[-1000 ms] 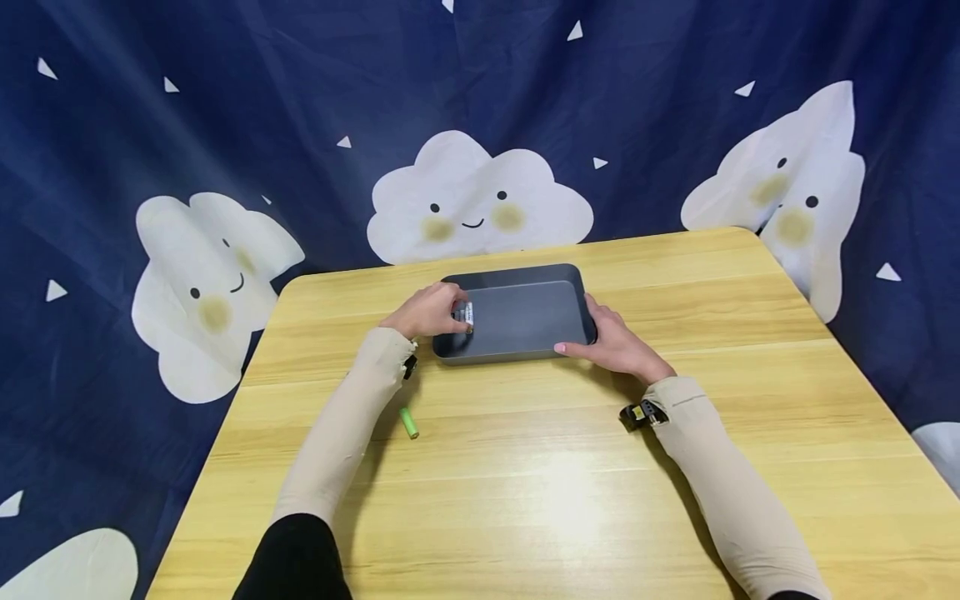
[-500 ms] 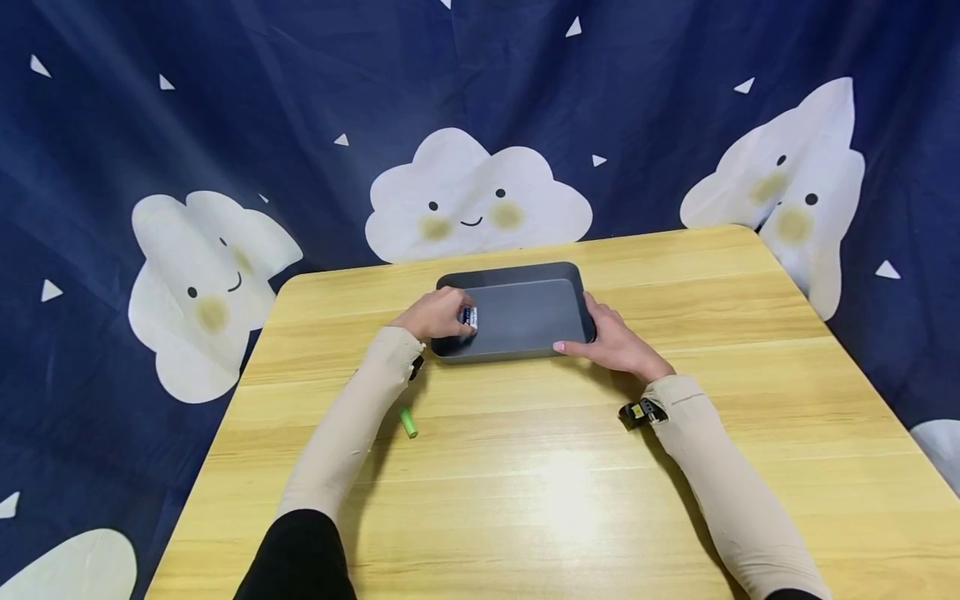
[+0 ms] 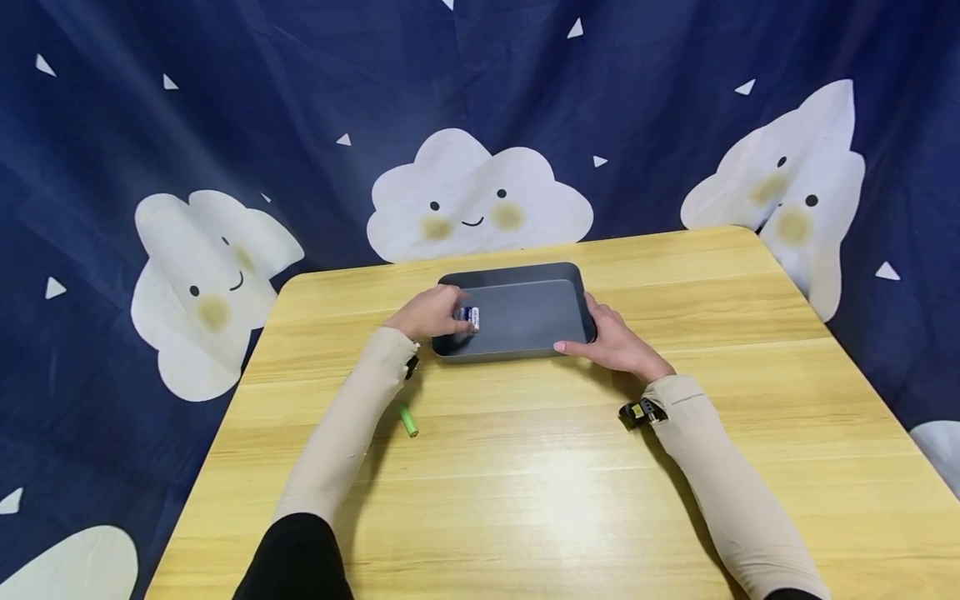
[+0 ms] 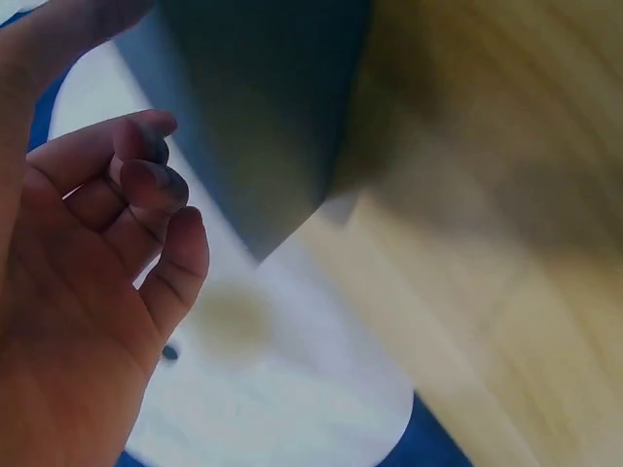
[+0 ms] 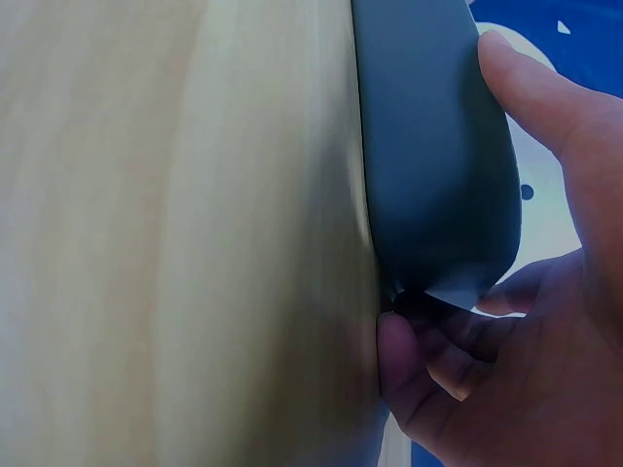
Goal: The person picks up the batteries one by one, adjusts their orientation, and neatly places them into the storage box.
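A shallow dark-grey rectangular tray [image 3: 532, 312] is near the far side of the table. My left hand [image 3: 429, 313] reaches over its left end, thumb and fingers pinching a small blue-and-white block [image 3: 471, 318] inside; its exact kind is too small to tell. In the left wrist view the other fingers of that hand [image 4: 107, 263] are curled beside the tray [image 4: 263, 117], and the block is hidden. My right hand [image 3: 618, 343] grips the tray's right end. The right wrist view shows the thumb [image 5: 531, 88] along the upper edge and fingers around the lower corner.
A short green cylinder [image 3: 408, 421], which looks like a battery, lies on the wooden table [image 3: 510, 483] near my left forearm. Behind the table hangs a dark-blue curtain [image 3: 330, 50] with white clouds. A small black camera [image 3: 642, 413] is on my right wrist.
The blue-and-white block has turned slightly and shifted a little to the right in my left fingers, showing more of its blue side. My right hand and the tray stay in place.
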Available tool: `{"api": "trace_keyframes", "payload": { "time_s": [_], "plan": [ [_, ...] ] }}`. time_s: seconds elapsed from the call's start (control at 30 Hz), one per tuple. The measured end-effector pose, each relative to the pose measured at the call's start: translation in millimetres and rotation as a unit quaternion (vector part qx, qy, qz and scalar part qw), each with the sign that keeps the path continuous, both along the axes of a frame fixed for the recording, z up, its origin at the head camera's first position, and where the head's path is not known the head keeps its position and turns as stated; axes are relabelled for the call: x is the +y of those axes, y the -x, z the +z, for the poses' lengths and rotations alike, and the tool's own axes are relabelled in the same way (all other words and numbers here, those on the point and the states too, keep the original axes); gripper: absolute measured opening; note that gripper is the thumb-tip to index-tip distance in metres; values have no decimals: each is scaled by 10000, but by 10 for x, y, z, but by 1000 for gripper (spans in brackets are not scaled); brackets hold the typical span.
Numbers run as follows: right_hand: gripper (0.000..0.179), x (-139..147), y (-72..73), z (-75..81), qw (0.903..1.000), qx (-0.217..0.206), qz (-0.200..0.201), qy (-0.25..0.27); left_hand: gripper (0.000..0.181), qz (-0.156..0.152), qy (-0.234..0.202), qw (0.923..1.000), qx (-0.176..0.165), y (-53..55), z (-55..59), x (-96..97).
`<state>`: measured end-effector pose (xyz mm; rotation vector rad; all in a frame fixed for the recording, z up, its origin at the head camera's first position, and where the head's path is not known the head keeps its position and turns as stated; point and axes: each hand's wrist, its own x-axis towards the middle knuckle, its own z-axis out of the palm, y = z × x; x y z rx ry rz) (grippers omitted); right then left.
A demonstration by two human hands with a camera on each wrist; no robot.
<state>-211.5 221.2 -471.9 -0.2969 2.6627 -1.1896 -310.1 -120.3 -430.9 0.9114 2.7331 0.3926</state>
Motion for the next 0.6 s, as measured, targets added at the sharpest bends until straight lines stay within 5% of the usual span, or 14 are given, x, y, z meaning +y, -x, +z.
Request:
{"api": "trace_keyframes", "payload": {
  "time_s": [0.17,0.3,0.6],
  "plan": [
    [123,8,7,6,10000,28,4,47,53,314,-572,9974,308,-100,201,-247],
    [124,15,14,5,10000,30,31,7,45,584,-722,9948,426,-287,281,-479],
    [122,11,18,-17,9999,62,79,-82,36,731,-361,9957,440,-863,143,-809]
  ]
}}
